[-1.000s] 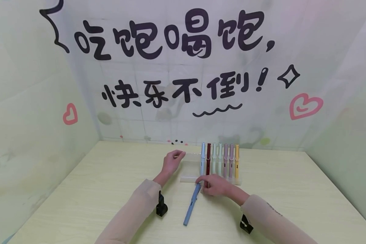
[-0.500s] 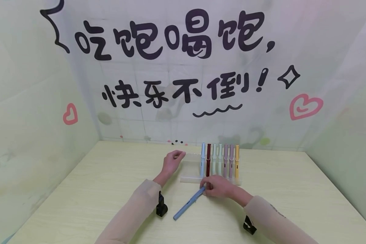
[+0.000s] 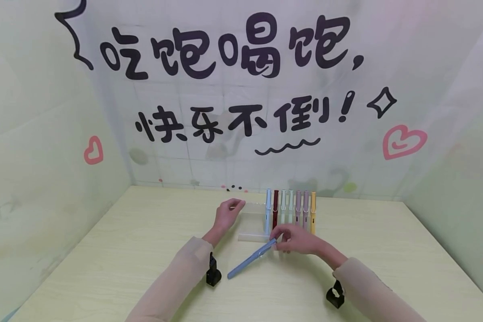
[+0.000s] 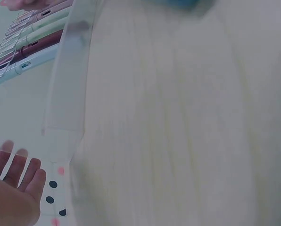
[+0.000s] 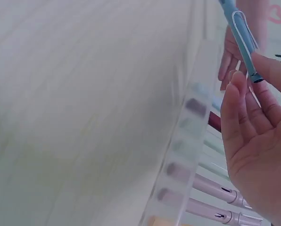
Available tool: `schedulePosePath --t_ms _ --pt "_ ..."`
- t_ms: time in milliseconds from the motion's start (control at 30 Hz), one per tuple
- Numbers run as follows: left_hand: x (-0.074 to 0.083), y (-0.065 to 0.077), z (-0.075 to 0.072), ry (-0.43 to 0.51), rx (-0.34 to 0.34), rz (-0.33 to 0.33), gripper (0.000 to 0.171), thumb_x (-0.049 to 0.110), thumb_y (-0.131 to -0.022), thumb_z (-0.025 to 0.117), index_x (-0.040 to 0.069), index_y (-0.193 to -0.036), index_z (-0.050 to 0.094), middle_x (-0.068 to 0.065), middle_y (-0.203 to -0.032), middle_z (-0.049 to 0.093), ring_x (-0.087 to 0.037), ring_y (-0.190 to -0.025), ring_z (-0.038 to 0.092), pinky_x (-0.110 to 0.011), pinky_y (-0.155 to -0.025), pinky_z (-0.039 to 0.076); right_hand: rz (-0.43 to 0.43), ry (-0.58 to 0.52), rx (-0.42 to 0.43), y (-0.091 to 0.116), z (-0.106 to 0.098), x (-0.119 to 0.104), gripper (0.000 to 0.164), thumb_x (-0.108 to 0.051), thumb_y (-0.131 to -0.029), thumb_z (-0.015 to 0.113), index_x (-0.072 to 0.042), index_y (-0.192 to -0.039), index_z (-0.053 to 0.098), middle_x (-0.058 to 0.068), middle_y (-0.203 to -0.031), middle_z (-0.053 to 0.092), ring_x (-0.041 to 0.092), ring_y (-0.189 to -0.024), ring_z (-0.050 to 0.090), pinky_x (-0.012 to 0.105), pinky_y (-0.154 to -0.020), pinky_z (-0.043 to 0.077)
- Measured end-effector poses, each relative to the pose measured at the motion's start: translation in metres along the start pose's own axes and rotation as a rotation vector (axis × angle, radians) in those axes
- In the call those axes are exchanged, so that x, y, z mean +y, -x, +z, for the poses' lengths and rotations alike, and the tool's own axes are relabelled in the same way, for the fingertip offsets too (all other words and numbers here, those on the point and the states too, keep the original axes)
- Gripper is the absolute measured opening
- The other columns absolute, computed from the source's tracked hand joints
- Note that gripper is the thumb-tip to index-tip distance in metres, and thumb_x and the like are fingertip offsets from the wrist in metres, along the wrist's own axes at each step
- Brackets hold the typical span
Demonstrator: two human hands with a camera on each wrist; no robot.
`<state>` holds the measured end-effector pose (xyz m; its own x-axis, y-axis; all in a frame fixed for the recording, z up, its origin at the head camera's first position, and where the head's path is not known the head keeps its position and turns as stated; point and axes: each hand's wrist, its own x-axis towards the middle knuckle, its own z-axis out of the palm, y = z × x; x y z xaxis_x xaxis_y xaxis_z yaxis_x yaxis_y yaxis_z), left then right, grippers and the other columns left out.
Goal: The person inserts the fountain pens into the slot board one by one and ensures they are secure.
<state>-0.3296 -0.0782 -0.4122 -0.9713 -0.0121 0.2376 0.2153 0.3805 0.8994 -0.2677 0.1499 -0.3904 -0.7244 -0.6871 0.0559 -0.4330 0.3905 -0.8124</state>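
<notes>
My right hand (image 3: 295, 239) pinches a blue pen (image 3: 249, 260) by its cap end, between thumb and fingertips. The pen slants down to the left in front of a clear pen rack (image 3: 252, 238); its clip (image 5: 239, 21) shows in the right wrist view. My left hand (image 3: 227, 212) holds the rack's upper left corner, its fingers (image 4: 18, 172) partly seen through clear plastic. Standing side by side in the rack are a light blue pen (image 3: 268, 217), a dark red pen (image 3: 275, 208), pale green pens (image 3: 283, 208), purple pens (image 3: 298, 208) and a yellow pen (image 3: 313, 210).
The rack stands on a pale wooden table (image 3: 165, 223), near the back wall (image 3: 193, 170) with its printed lettering. Bare rack lies between my left hand and the light blue pen. Side walls of printed sheet flank the table.
The blue pen has swung from steep to a flatter slant, its far end moving left and up. My right hand has shifted slightly right and up with it. The left hand stays put.
</notes>
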Motion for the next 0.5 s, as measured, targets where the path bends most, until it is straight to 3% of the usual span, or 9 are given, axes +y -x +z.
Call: schedulePosePath --t_ms 133,233,367,500 --pt "0.000 0.000 0.000 0.001 -0.004 0.007 0.027 0.025 -0.088 0.055 0.001 -0.099 0.063 -0.010 -0.095 0.063 -0.024 -0.092 0.057 -0.034 -0.075 0.047 0.031 -0.172 -0.001 0.003 -0.006 -0.003 0.017 -0.005 -0.082 0.060 0.000 -0.098 0.057 0.022 -0.082 0.058 0.030 -0.066 0.056 0.044 -0.060 0.050" --pt "0.000 0.000 0.000 0.006 -0.004 0.005 0.026 0.024 -0.088 0.055 0.001 -0.099 0.063 -0.010 -0.095 0.063 -0.024 -0.092 0.057 -0.034 -0.076 0.047 0.047 -0.272 0.012 0.004 -0.009 -0.006 0.018 -0.003 -0.082 0.058 0.001 -0.099 0.057 0.026 -0.085 0.058 0.037 -0.070 0.055 0.049 -0.064 0.048" --pt "-0.001 0.000 0.000 0.004 -0.002 -0.001 0.027 0.025 -0.088 0.055 0.001 -0.098 0.063 -0.010 -0.095 0.063 -0.023 -0.092 0.057 -0.034 -0.076 0.047 0.059 -0.333 0.045 0.004 -0.012 -0.009 0.019 -0.001 -0.082 0.054 0.002 -0.101 0.056 0.028 -0.088 0.056 0.029 -0.067 0.054 0.052 -0.066 0.046" --pt "0.000 0.000 0.000 0.000 -0.001 0.003 0.028 0.026 -0.088 0.055 0.001 -0.099 0.063 -0.010 -0.095 0.063 -0.023 -0.092 0.057 -0.033 -0.075 0.047 0.065 -0.319 0.113 0.003 -0.013 -0.012 0.022 -0.003 -0.083 0.055 0.005 -0.104 0.053 0.028 -0.090 0.056 0.020 -0.063 0.053 0.049 -0.064 0.047"
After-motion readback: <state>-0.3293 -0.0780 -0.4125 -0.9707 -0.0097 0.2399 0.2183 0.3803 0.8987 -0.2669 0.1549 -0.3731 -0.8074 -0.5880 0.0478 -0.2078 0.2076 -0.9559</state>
